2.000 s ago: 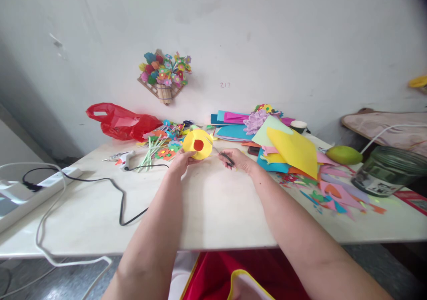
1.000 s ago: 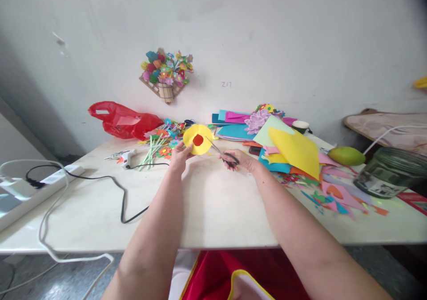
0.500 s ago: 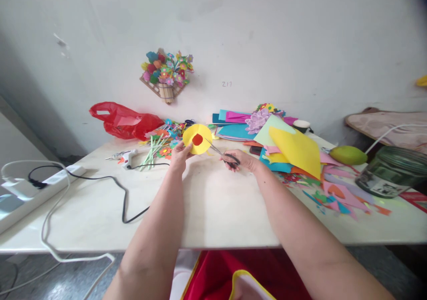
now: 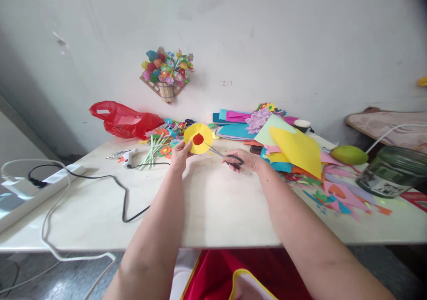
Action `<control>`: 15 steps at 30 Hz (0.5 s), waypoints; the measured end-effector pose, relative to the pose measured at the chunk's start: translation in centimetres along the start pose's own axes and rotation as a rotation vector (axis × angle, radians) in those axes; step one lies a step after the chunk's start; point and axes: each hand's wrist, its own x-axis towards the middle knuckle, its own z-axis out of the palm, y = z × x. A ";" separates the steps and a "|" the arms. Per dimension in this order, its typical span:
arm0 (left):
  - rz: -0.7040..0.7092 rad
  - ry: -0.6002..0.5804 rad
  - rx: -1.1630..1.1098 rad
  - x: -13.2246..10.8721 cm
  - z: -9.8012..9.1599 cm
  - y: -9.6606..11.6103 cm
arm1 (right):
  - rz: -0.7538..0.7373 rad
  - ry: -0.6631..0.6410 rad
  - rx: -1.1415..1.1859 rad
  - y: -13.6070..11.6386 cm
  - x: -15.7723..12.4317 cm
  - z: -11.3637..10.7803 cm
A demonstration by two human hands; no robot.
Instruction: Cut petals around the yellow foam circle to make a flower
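Observation:
My left hand (image 4: 179,154) pinches the lower left edge of a yellow paper disc (image 4: 199,138) with a red dot in its middle, holding it upright above the white table (image 4: 213,202). My right hand (image 4: 245,160) grips the black handles of a pair of scissors (image 4: 222,154). Their thin blades point up and left, with the tips at the disc's lower right edge.
A glue gun (image 4: 126,158) with a black cord (image 4: 123,198) lies at the left, beside a power strip (image 4: 40,185). Behind are a red plastic bag (image 4: 125,121), small paper flowers (image 4: 163,142) and coloured sheets (image 4: 290,146). A green fruit (image 4: 348,154) and jar (image 4: 390,171) stand right.
The disc has risen a little and turned in my left hand. The scissors have drawn back slightly to the right, so their blades now meet the disc's lower right edge.

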 end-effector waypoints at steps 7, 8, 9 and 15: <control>-0.001 -0.037 0.008 0.1 -0.2 -0.3 | -0.014 -0.002 0.007 0.4 0.2 0.0; 0.000 -0.047 0.008 0.1 -0.3 -0.3 | -0.014 -0.001 0.003 0.5 0.2 0.0; 0.002 -0.054 0.007 0.1 -0.3 -0.3 | -0.011 0.000 -0.002 0.5 0.3 0.0; 0.009 -0.077 0.004 0.0 -0.3 -0.1 | -0.018 0.000 -0.007 0.6 0.4 0.0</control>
